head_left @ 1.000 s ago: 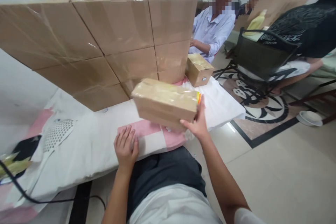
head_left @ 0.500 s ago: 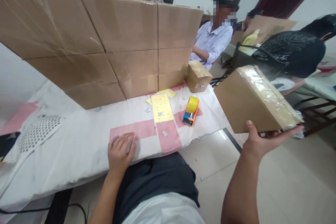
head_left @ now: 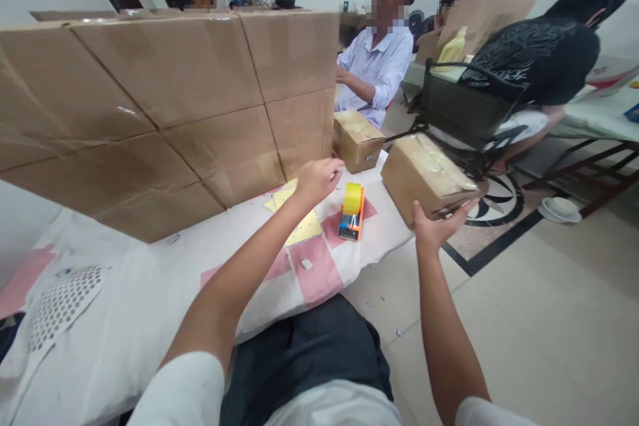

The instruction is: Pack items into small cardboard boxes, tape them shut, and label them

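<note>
I see the right hand carrying a tape-sealed brown cardboard box from beneath, fingers closed on its underside, off the right edge of the white-and-pink cloth-covered worktop. The left hand hovers loosely curled with nothing in its grip; whether it touches anything I cannot tell. Just right of it stands an orange tape dispenser with a yellow roll; below it lies a yellow perforated sheet. Beyond it sits a second small cardboard box.
</note>
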Available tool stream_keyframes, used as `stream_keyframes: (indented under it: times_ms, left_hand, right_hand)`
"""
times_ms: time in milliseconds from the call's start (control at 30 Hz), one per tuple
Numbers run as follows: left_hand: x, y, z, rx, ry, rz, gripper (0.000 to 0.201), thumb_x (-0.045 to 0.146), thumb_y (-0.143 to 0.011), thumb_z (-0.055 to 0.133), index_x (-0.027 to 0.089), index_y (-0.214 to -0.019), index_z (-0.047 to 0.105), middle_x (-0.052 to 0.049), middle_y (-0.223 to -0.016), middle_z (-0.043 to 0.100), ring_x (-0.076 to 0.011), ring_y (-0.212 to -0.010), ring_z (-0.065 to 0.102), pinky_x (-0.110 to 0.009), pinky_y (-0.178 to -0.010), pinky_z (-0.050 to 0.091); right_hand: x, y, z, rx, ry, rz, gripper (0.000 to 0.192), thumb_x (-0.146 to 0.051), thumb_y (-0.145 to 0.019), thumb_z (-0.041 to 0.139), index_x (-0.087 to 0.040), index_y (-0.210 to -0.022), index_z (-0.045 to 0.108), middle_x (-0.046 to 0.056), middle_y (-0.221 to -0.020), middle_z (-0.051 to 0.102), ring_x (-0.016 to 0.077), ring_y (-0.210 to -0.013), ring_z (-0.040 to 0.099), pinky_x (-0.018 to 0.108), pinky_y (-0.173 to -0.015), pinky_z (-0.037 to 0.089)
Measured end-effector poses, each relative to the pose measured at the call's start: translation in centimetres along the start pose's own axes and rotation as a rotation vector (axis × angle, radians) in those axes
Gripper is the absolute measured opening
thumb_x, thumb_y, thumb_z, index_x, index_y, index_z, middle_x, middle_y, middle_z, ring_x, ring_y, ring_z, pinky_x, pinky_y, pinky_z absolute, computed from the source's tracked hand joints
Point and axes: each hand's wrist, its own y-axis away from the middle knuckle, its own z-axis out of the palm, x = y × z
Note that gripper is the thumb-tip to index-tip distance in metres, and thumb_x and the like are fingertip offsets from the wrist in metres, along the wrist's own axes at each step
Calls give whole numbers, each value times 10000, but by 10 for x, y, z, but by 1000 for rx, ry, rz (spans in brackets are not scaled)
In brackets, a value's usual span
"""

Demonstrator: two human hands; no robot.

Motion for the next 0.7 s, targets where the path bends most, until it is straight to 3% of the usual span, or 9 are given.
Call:
stream_keyframes:
  times_ms: [67, 133, 233, 333, 433, 567, 633, 700]
  left_hand:
    - [-8, -64, 40, -191, -141, 311, 212, 122, -949, 521, 168, -981, 725, -135, -1001, 719, -247, -999, 629, -402, -867, 422]
    - [-12, -106, 79, -332, -202, 539, 245, 104, -951, 491, 180, -933, 723, -132, -1067, 692, -243, -1074, 582, -414, -936, 390]
    - [-10, -135, 128, -379, -205, 611, 260, 96, -941, 484, 182, -885, 722, -129, -1112, 668, -237, -1091, 541, -412, -947, 370]
    - [-5, -145, 158, -385, -180, 589, 264, 64, -915, 485, 150, -821, 715, -164, -1063, 670, -255, -1052, 529, -428, -893, 367]
    - [-6, -152, 171, -416, -141, 591, 256, 75, -907, 511, 157, -751, 697, -163, -967, 678, -257, -1050, 525, -429, -890, 367]
    - [-8, -166, 173, -496, -116, 615, 258, 65, -856, 531, 183, -664, 658, -133, -834, 663, -259, -1054, 543, -437, -919, 376]
    - [-3, -174, 166, -547, -113, 639, 253, 93, -859, 534, 192, -660, 655, -123, -794, 660, -257, -1030, 564, -434, -919, 392]
    - [2, -172, 147, -543, -78, 630, 238, 185, -908, 539, 192, -718, 682, -121, -822, 681, -246, -997, 590, -412, -908, 423]
  right_hand:
    - [9, 10, 14, 21, 44, 25, 1261, -740, -686, 712, -95, -1615, 153, 309, -1530, 329, 463, -1449, 342, 693, -1145, 317]
    - [15, 17, 21, 17, 51, 44, 1246, -744, -712, 695, -82, -1615, 147, 314, -1519, 324, 462, -1460, 317, 685, -1158, 303]
    - [21, 20, 23, -21, 50, 46, 1222, -702, -743, 703, -101, -1626, 109, 298, -1526, 281, 446, -1470, 294, 666, -1170, 308]
    - [24, 20, 22, -62, 56, 43, 1189, -668, -773, 694, -131, -1628, 67, 285, -1533, 223, 437, -1487, 252, 672, -1166, 312]
    - [25, 19, 22, -76, 58, 46, 1173, -639, -786, 694, -154, -1625, 35, 273, -1522, 207, 430, -1490, 230, 676, -1167, 309]
    - [24, 21, 22, -91, 49, 64, 1174, -612, -790, 695, -184, -1628, -7, 258, -1518, 186, 429, -1487, 229, 681, -1149, 333]
    - [23, 21, 22, -97, 44, 60, 1176, -607, -792, 695, -183, -1630, -14, 258, -1512, 187, 433, -1482, 233, 684, -1137, 348]
    - [24, 21, 23, -93, 33, 47, 1179, -605, -792, 699, -174, -1633, -6, 260, -1509, 189, 433, -1477, 235, 680, -1136, 354]
